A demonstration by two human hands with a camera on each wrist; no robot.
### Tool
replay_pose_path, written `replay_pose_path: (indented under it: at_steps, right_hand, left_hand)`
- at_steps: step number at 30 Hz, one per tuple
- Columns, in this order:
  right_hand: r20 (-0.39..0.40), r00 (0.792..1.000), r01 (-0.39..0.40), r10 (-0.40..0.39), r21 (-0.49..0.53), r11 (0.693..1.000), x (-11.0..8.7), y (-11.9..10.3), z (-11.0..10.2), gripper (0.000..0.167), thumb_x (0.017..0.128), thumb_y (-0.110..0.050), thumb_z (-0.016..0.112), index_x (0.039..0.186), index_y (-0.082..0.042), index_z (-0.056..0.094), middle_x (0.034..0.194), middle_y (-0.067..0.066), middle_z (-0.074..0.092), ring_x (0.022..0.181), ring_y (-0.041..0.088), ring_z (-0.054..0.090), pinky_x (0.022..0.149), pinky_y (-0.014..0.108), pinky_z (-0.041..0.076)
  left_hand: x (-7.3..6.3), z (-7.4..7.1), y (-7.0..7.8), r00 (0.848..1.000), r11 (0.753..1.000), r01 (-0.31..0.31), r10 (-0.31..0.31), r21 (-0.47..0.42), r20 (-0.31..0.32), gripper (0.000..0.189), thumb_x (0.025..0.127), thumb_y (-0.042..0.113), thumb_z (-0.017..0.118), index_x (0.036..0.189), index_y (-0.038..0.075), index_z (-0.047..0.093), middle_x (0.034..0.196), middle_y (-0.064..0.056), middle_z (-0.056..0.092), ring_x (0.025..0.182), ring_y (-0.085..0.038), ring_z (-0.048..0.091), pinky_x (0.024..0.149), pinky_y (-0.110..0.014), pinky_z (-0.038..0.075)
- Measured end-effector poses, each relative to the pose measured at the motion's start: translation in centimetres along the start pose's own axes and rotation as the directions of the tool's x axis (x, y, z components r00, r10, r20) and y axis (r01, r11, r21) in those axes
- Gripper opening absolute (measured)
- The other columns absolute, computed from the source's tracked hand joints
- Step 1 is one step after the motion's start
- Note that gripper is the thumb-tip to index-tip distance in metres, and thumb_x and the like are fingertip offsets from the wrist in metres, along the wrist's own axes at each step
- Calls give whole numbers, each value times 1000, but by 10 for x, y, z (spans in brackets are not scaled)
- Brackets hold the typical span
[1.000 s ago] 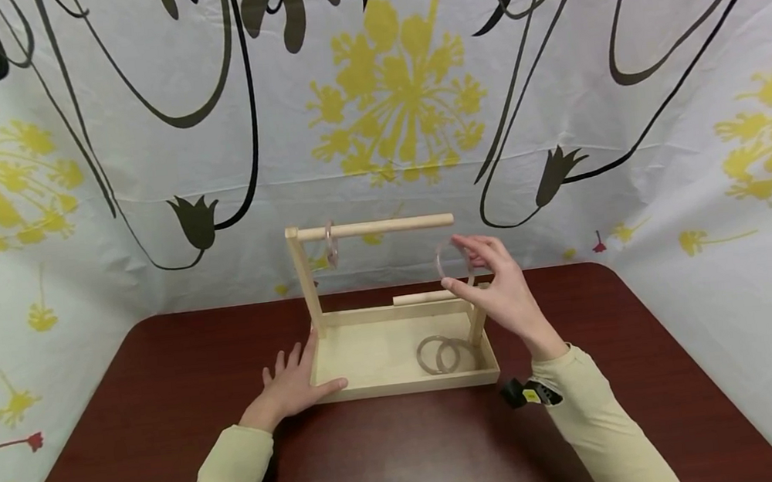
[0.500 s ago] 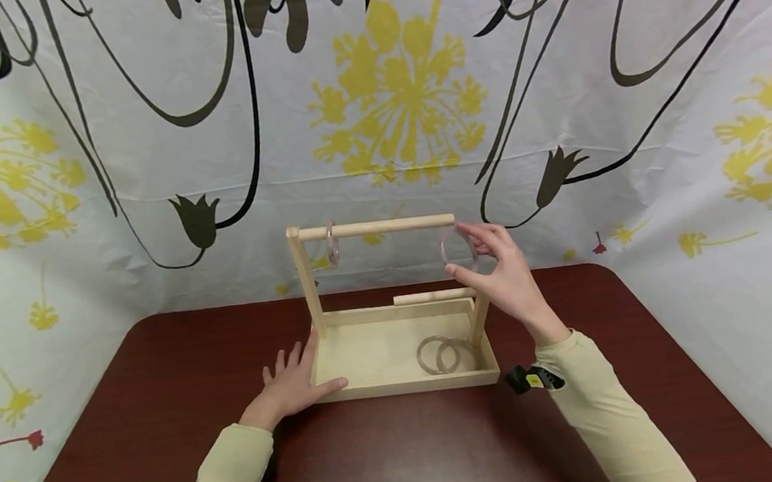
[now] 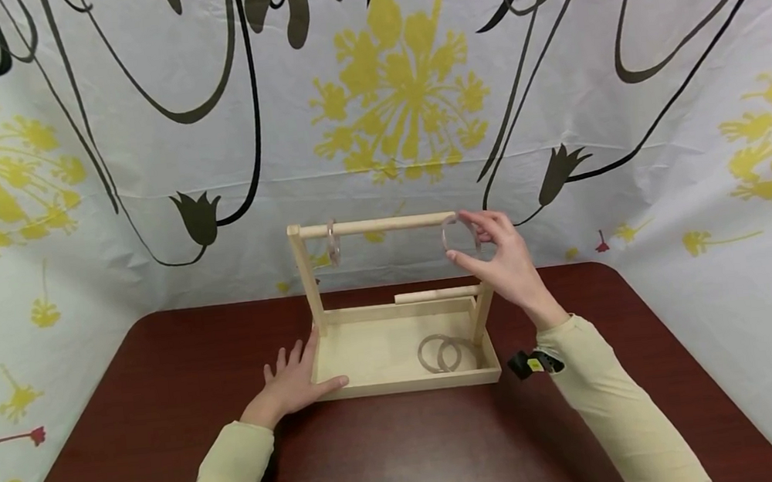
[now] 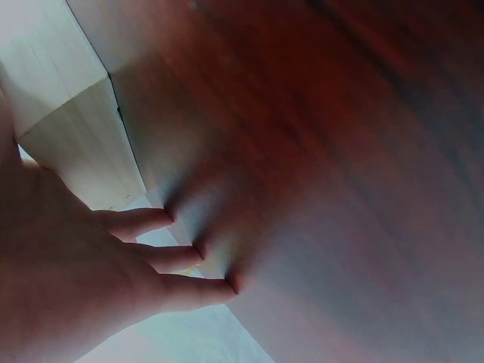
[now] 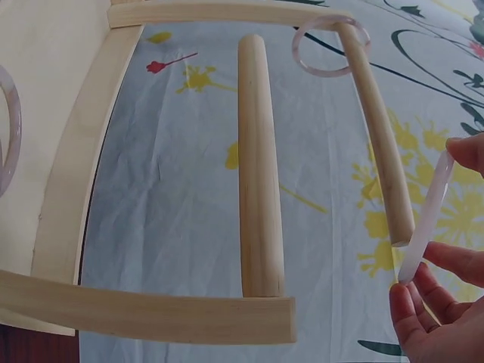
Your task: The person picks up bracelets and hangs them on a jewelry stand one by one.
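My right hand (image 3: 510, 264) pinches a pale pink, see-through bangle (image 5: 427, 219) between thumb and fingers. The bangle is at the free end of the upper rod (image 3: 384, 225) of a wooden bracelet stand; I cannot tell whether the rod tip is inside it. Another bangle (image 3: 334, 244) hangs on that rod near its left post. Overlapping bangles (image 3: 423, 355) lie at the right of the stand's tray (image 3: 372, 390). My left hand (image 3: 291, 383) rests at the tray's left end, fingers spread, thumb on the front rim; in the left wrist view its fingertips point toward the dark table.
A shorter lower rod (image 3: 433, 295) juts left from the stand's right post (image 3: 482, 313). The stand is on a dark red-brown table (image 3: 406, 448). Behind it hangs a white cloth (image 3: 363, 150) with yellow and dark flower prints.
My right hand has risen slightly with its bangle, from below the upper rod's free end to the level of that end. The left hand and the stand stay in place.
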State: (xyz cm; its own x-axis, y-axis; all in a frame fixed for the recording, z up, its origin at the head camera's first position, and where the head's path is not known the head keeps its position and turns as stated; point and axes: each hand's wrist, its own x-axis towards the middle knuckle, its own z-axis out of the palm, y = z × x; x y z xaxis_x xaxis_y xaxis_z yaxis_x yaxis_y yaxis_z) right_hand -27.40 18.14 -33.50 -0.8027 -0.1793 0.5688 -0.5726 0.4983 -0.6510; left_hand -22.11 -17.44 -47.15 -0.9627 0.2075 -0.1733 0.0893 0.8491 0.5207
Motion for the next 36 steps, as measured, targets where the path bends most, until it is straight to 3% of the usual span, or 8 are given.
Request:
replay_pose_path:
  at_steps: [6, 13, 25, 36]
  right_hand:
    - [5, 1000, -12, 12, -22, 1000, 8, 3, 0, 60, 83, -17, 78, 136, -4, 55, 129, 19, 45, 105, 34, 50, 94, 47, 39]
    - [67, 996, -48, 51, -43, 998, 16, 7, 2, 63, 87, -26, 74, 142, -9, 49, 129, 18, 44, 106, 34, 49, 93, 50, 40]
    - [114, 993, -7, 8, -5, 1000, 23, 12, 11, 58, 90, -20, 71, 143, -14, 50, 125, 18, 41, 102, 33, 49, 94, 51, 40]
    - [128, 991, 28, -25, -23, 999, 25, 12, 16, 59, 91, -20, 70, 144, -10, 47, 131, 19, 42, 119, 33, 47, 100, 46, 38]
  left_hand:
    - [1, 0, 0, 1000, 1000, 1, -1, 0, 0, 108, 82, 67, 60, 157, 16, 1, 152, -33, 16, 137, -57, 5, 99, -75, 5]
    - [0, 1, 0, 1000, 1000, 0, 0, 0, -1, 108, 82, 67, 61, 157, 17, 1, 152, -33, 17, 137, -57, 5, 99, -76, 5]
    - [1, 2, 0, 1000, 1000, -1, 1, 3, -7, 109, 82, 67, 62, 157, 18, 1, 152, -33, 17, 137, -57, 6, 99, -75, 5]
    - [1, 2, 0, 1000, 1000, -4, 4, 5, -6, 108, 82, 67, 61, 157, 18, 1, 152, -33, 17, 137, -57, 6, 99, -76, 5]
